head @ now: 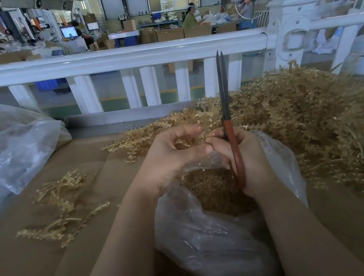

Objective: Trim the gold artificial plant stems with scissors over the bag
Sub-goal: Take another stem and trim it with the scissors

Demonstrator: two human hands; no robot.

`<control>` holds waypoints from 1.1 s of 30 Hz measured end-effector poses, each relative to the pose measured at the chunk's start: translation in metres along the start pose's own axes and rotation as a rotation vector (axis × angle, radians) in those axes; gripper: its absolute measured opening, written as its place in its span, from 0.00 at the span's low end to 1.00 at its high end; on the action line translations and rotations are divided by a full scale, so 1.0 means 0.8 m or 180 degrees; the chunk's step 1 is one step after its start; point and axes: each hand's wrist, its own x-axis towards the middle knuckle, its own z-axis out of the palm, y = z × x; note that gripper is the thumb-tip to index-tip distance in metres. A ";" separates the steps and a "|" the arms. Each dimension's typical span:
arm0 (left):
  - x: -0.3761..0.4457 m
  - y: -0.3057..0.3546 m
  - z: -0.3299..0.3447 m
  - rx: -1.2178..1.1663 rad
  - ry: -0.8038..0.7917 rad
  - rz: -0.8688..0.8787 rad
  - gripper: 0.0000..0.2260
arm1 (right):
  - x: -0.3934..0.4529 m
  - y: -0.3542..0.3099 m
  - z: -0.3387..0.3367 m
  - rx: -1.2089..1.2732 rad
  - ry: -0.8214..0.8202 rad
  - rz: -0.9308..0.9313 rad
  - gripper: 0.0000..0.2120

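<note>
A workshop hall lies beyond the white railing (113,59) in front of me, and I work at a surface covered in brown cardboard (30,274). My left hand (169,157) has its fingers curled round a small gold sprig (185,142), pinching it right against the fingertips of my right hand (245,158). My right hand grips the red-handled scissors (230,129), fingers wrapped about the handles, with the dark blades pointing straight up and away from me, pressed together so nothing sits between them. Directly under both hands gapes the clear plastic bag (206,243), already holding a heap of gold trimmings (214,190). To the right of my right hand and beyond it rises the big pile of gold artificial plant stems (318,118). Out to the left of my left hand a few loose gold stems (62,207) lie on the cardboard, and farther left sits another large clear bag (3,150).

I judge this to be the pause between cuts: I am arranging the sprig, not snipping. The next move calls for tipping the blades down, parting them, and bringing the stem end between them while keeping it above the bag's mouth so the offcut drops in.
</note>
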 end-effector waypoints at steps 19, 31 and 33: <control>0.002 -0.002 0.001 -0.0331 0.0068 -0.0130 0.03 | 0.000 0.000 -0.005 0.0228 -0.0003 -0.0148 0.08; 0.003 -0.009 -0.004 -0.0525 0.0194 -0.0041 0.07 | 0.003 0.009 -0.006 -0.0246 -0.0009 -0.0352 0.09; 0.004 -0.011 -0.009 -0.0573 0.0356 -0.0078 0.08 | 0.004 0.013 -0.008 -0.0896 0.0166 -0.0461 0.12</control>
